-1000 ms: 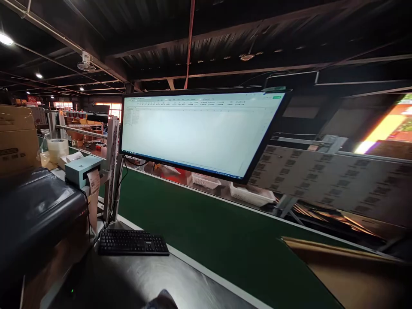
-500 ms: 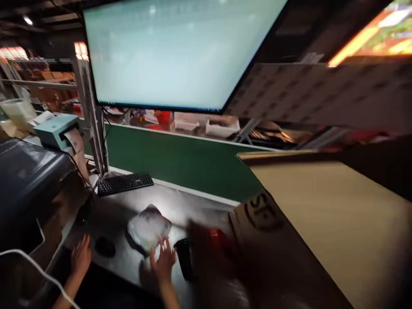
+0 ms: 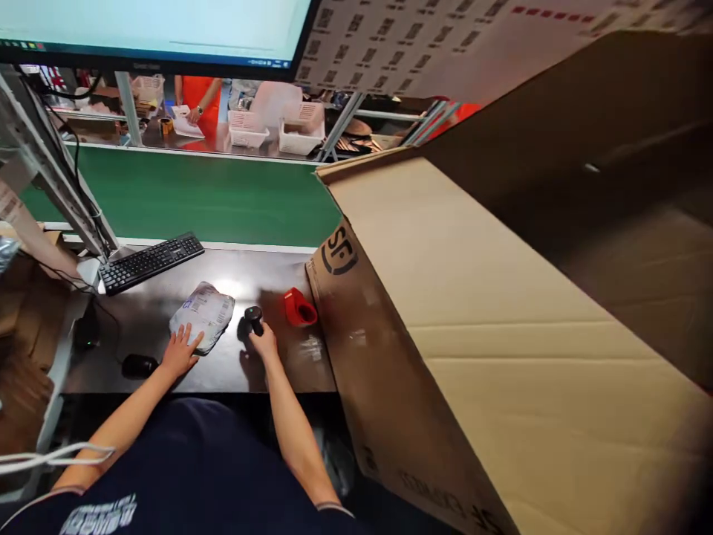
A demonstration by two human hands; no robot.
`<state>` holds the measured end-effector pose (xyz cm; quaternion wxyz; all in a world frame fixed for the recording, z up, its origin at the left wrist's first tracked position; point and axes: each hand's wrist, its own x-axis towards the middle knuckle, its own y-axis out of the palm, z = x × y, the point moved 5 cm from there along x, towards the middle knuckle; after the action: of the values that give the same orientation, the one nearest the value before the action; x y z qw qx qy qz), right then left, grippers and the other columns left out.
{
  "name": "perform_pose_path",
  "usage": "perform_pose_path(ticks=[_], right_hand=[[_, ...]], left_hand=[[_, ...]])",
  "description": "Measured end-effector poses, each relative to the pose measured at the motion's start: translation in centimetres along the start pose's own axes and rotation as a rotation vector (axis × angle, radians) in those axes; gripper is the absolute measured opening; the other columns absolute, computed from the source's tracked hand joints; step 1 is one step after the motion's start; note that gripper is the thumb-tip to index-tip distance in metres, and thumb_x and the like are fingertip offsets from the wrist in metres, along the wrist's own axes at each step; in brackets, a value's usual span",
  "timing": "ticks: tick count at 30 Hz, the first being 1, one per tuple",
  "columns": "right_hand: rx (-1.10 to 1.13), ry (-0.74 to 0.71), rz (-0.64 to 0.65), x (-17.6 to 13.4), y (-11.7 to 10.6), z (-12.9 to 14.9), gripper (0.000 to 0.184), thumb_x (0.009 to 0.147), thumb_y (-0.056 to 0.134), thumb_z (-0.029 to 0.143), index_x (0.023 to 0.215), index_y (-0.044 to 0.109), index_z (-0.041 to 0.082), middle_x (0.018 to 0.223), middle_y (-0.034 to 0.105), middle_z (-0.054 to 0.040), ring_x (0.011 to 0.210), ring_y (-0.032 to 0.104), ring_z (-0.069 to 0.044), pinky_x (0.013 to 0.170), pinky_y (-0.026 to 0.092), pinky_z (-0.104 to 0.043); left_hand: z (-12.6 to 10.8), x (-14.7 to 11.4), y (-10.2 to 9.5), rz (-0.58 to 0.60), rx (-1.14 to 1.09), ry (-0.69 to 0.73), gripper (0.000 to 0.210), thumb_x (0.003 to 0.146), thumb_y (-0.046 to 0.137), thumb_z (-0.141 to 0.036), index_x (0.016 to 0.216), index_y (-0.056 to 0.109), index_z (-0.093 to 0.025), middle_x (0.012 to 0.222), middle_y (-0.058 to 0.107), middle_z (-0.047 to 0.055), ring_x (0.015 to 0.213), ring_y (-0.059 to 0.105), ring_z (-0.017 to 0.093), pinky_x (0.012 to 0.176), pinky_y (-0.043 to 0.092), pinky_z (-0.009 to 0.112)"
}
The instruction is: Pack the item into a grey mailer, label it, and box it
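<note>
From the left I see a black mouse on the dark tabletop, with a keyboard farther back. My left hand lies flat, its grip open, fingertips on the near edge of a grey plastic parcel (label side up). Just beside it, my right hand has its grip closed around a black handheld scanner. A red holder sits next, touching a big cardboard box.

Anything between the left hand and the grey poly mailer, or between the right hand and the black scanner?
Nothing visible. The left hand already rests on the grey plastic mailer bag; the right hand grips the black handheld scanner.
</note>
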<state>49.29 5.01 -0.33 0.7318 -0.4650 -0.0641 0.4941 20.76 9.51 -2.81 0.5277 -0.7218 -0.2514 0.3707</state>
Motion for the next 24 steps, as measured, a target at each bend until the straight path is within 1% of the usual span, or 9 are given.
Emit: perform_pose_path(ticks=[2, 5, 8, 12, 15, 19, 22, 24], right_hand=[[0.020, -0.102, 0.054, -1.3, -1.6, 1.2, 0.043, 0.087, 0.067, 0.030, 0.128, 0.066, 0.019, 0.115, 0.076, -0.0076, 0.107, 0.071, -0.024, 0.089, 0.051, -0.029], [-0.090, -0.229, 0.136, -4.1, -4.1, 3.5, 0.040, 0.087, 0.072, 0.044, 0.121, 0.069, 0.024, 0.109, 0.078, -0.0067, 0.104, 0.071, -0.028, 0.080, 0.048, -0.030], [-0.259, -0.272, 0.197, -6.2, -5.7, 5.7, 0.036, 0.090, 0.071, 0.048, 0.117, 0.070, 0.025, 0.107, 0.079, -0.0071, 0.099, 0.073, -0.029, 0.071, 0.041, -0.029], [-0.345, -0.286, 0.219, -7.7, -7.1, 7.3, 0.032, 0.092, 0.071, 0.046, 0.117, 0.070, 0.026, 0.106, 0.080, -0.0066, 0.097, 0.074, -0.027, 0.067, 0.035, -0.028], [-0.358, -0.290, 0.235, -8.5, -7.9, 7.5, 0.033, 0.092, 0.070, 0.045, 0.119, 0.070, 0.026, 0.107, 0.080, -0.0070, 0.098, 0.074, -0.028, 0.067, 0.036, -0.028], [-0.309, -0.283, 0.248, -9.0, -8.7, 7.0, 0.034, 0.091, 0.070, 0.040, 0.121, 0.070, 0.025, 0.108, 0.080, -0.0075, 0.102, 0.074, -0.029, 0.072, 0.042, -0.029], [-0.207, -0.290, 0.247, -8.5, -8.5, 5.5, 0.036, 0.088, 0.069, 0.041, 0.120, 0.071, 0.025, 0.106, 0.080, -0.0065, 0.104, 0.075, -0.029, 0.079, 0.049, -0.030], [-0.146, -0.298, 0.206, -8.2, -7.9, 3.8, 0.038, 0.087, 0.066, 0.044, 0.119, 0.071, 0.024, 0.103, 0.080, -0.0069, 0.102, 0.075, -0.029, 0.081, 0.053, -0.032]], left_hand=[[0.7, -0.1, 0.1, -0.012, 0.004, 0.023, 0.074, 0.094, 0.067, -0.028, 0.163, 0.042, -0.030, 0.174, 0.029, 0.020, 0.159, 0.026, 0.047, 0.125, 0.031, 0.063], [0.9, 0.1, -0.1, 0.003, -0.002, 0.036, 0.069, 0.095, 0.065, -0.027, 0.161, 0.045, -0.030, 0.173, 0.032, 0.020, 0.158, 0.029, 0.046, 0.124, 0.032, 0.063], [0.8, 0.4, -0.3, 0.038, -0.008, 0.017, 0.068, 0.096, 0.062, -0.026, 0.161, 0.045, -0.030, 0.173, 0.032, 0.019, 0.159, 0.029, 0.045, 0.124, 0.032, 0.064], [0.8, 0.4, -0.5, 0.050, -0.031, 0.007, 0.065, 0.097, 0.058, -0.021, 0.161, 0.047, -0.031, 0.174, 0.030, 0.017, 0.160, 0.028, 0.042, 0.126, 0.031, 0.061], [0.8, 0.1, -0.6, 0.055, -0.042, -0.005, 0.064, 0.098, 0.055, -0.017, 0.160, 0.047, -0.031, 0.174, 0.029, 0.017, 0.160, 0.027, 0.042, 0.127, 0.030, 0.060], [0.4, -0.1, -0.7, 0.031, -0.043, -0.005, 0.065, 0.098, 0.050, -0.012, 0.161, 0.047, -0.030, 0.174, 0.028, 0.017, 0.160, 0.026, 0.043, 0.127, 0.029, 0.060], [-0.4, -0.5, -1.0, 0.018, -0.045, -0.017, 0.071, 0.094, 0.056, -0.012, 0.162, 0.044, -0.030, 0.176, 0.024, 0.017, 0.162, 0.022, 0.042, 0.128, 0.027, 0.062], [-0.9, -1.6, -1.6, 0.017, -0.092, -0.050, 0.077, 0.092, 0.060, -0.015, 0.165, 0.038, -0.028, 0.177, 0.018, 0.018, 0.163, 0.019, 0.040, 0.128, 0.026, 0.063]])
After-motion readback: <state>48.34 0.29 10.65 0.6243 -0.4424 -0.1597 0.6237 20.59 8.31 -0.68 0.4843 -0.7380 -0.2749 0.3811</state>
